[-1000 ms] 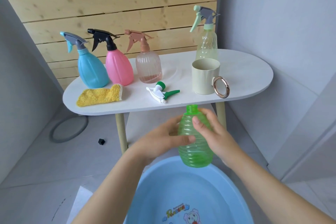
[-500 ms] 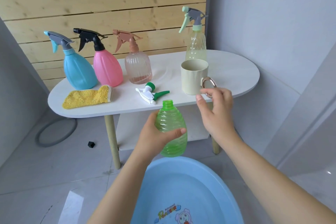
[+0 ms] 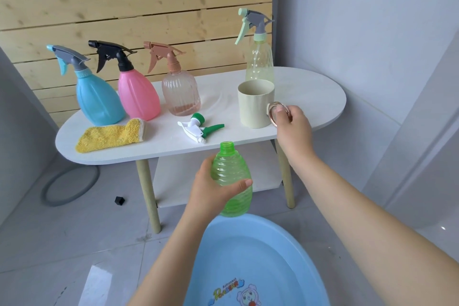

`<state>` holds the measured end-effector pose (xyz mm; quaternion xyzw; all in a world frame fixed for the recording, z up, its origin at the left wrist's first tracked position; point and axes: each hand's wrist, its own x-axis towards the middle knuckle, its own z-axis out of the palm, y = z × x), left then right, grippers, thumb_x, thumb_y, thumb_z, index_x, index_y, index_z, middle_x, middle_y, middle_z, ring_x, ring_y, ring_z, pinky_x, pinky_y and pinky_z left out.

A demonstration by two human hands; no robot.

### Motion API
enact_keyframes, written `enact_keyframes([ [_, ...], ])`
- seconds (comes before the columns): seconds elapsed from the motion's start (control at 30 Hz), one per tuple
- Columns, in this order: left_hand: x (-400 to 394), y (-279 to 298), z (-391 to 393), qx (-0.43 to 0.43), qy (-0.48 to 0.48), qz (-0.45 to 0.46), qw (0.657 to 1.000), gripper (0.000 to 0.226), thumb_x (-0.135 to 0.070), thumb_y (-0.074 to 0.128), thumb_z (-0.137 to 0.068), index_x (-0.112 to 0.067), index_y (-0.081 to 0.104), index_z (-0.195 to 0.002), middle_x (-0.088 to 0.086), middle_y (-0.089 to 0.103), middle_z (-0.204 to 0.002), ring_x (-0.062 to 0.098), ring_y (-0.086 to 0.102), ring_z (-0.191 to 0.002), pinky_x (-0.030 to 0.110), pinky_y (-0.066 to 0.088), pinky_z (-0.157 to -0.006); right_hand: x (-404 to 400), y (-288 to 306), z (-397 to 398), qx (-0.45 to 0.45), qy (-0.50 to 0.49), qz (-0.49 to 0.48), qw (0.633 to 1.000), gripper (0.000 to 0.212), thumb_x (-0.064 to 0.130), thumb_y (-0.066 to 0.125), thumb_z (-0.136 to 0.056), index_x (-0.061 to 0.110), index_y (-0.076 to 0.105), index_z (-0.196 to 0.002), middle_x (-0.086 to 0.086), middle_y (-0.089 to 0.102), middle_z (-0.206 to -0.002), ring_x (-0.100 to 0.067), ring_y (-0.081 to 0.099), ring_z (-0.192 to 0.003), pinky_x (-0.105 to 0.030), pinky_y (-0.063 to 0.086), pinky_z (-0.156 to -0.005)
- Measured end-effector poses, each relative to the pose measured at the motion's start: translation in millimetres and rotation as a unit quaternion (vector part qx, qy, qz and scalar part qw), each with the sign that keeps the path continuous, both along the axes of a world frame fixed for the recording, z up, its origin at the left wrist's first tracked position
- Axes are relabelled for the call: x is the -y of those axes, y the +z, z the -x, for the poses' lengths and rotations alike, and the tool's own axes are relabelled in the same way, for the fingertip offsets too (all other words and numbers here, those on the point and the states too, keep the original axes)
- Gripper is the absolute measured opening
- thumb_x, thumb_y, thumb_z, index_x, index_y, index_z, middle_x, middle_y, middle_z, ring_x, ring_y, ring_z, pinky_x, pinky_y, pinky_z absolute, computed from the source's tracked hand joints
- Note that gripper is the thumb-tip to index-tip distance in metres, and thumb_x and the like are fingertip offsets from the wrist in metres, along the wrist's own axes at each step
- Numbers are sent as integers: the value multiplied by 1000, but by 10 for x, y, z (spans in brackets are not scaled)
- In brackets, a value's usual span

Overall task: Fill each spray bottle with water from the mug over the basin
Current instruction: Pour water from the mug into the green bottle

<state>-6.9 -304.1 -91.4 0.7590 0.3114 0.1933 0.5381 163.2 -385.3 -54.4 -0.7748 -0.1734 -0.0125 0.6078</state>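
With the left hand [image 3: 211, 194] gripping the uncapped green bottle [image 3: 232, 181] above the blue basin [image 3: 260, 256] and the right hand [image 3: 291, 124] pinching the mug [image 3: 255, 104] handle near the table's [image 3: 310, 97] front edge, pouring seemingly hasn't begun, four capped bottles waiting.

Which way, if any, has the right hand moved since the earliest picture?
Yes. The right hand left the green bottle and went up to the mug's ring handle.
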Motion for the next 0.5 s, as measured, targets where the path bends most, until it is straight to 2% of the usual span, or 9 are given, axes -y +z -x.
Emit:
enact_keyframes([
  [0.03,3,4,10,1,0,3,1000,70,-32,88,-62,-29,50,-121,-8,63,-109,8,61,-97,27,49,-79,22,1,31,5,9,-3,1000,28,31,44,-97,7,54,-88,4,51,-72,-19,49,-76,-27,33,-57],
  [0.1,4,4,47,3,-1,9,1000,71,-32,88,-62,-28,50,-122,-9,64,-108,7,62,-97,28,50,-80,61,-9,121,5,29,-20,999,35,34,46,-96,4,57,-83,3,51,-67,-15,47,-67,-26,34,-58],
  [0.17,15,2,105,2,-6,16,1000,72,-32,88,-61,-31,50,-122,-10,65,-107,7,63,-97,30,51,-83,123,-10,209,-11,44,-32,998,36,37,47,-96,10,61,-77,11,54,-59,-13,49,-62,-28,36,-60],
  [0.27,45,-6,224,-3,-16,11,1000,70,-32,89,-61,-34,50,-119,-11,66,-106,6,63,-97,33,52,-86,243,58,350,-24,51,-24,998,41,42,45,-96,14,62,-72,20,53,-45,-8,50,-56,-24,38,-58],
  [0.37,79,-57,374,-15,-24,-13,1000,69,-35,89,-59,-44,48,-114,-10,62,-112,7,60,-102,29,50,-86,414,60,549,-28,64,-14,997,40,40,44,-97,13,63,-74,13,54,-44,-4,51,-48,-20,40,-57],
  [0.43,109,-131,492,-24,-31,-24,999,69,-44,87,-53,-52,45,-107,-10,60,-115,5,58,-104,26,49,-85,541,-11,695,-41,82,-4,996,36,37,45,-97,15,64,-76,6,55,-46,-16,58,-57,-31,46,-64],
  [0.5,131,-229,608,-28,-33,-29,999,69,-46,86,-51,-55,44,-106,-10,59,-115,3,58,-103,21,47,-80,647,-98,806,-58,98,8,994,32,34,45,-97,18,64,-77,5,59,-49,-23,61,-69,-34,46,-68],
])
